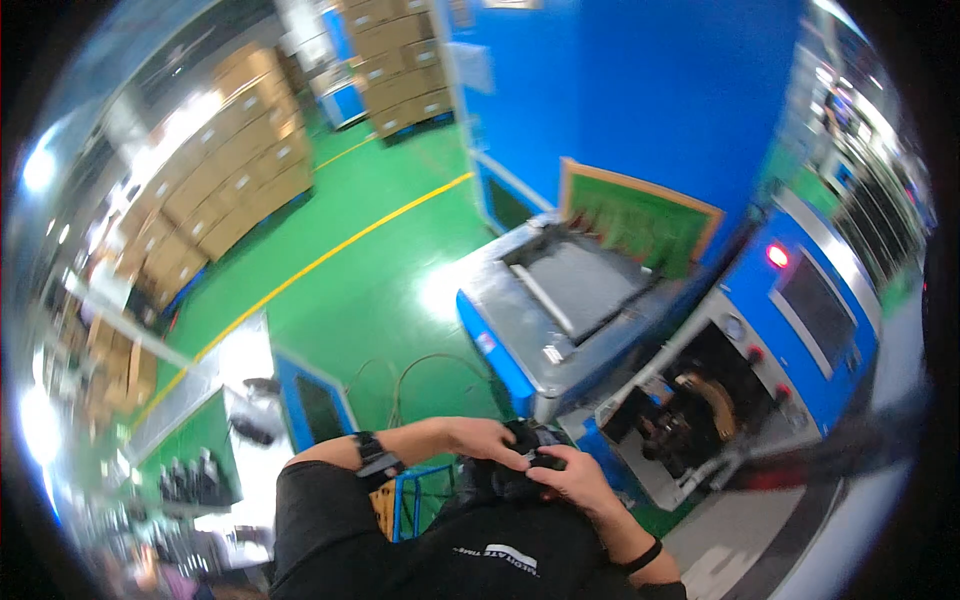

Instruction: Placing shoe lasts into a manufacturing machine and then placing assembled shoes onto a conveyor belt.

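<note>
Green floor (420,230) spreads beyond the hands, with stacked cartons (245,175) far off to their left. Left hand (482,441) and right hand (577,478) nearly meet, bent fingers gripping a dark object (524,437) between them; blur probably hides its shape. Just past them stands a grey-topped blue machine (535,372); rightward, a red light (778,256) glows.

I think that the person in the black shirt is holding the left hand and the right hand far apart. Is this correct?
Not quite: the head view shows the left hand and right hand close together. The shirt is indeed black.
</note>
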Demonstrator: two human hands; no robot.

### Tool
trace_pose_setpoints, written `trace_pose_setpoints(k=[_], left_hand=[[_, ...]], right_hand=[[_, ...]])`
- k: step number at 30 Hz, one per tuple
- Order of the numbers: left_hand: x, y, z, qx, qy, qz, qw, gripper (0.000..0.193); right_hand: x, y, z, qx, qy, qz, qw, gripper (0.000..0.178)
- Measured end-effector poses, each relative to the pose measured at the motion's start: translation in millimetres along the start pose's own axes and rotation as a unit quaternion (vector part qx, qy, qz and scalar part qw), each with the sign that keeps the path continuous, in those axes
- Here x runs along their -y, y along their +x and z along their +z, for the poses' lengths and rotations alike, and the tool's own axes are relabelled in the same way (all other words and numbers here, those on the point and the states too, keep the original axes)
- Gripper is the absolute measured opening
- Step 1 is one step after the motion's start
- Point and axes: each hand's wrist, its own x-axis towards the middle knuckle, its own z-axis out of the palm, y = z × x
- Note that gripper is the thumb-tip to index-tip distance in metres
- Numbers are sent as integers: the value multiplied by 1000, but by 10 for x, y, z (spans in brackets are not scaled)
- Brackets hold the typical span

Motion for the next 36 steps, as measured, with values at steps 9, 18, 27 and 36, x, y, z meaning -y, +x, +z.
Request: trace_pose_setpoints(k=[9, 18, 27, 36], left_hand=[[1598, -1055, 684, -347, -156, -67, 922, 70], [3249, -3187, 1189, -573, -79, -274, 768, 57], [5121, -4750, 1965, -738, -38, -635, 226, 33], [4933, -1323, 2056, -579, -81, -374, 720, 17]], right_hand=[[-712, 953, 187, 26, 0, 48, 999, 50], [-2149, 1368, -559, -87, -320, 146, 932, 44], [-2467, 1308, -386, -39, -338, 260, 904, 49], [-2598, 977, -383, -79, -172, 173, 966, 14]])
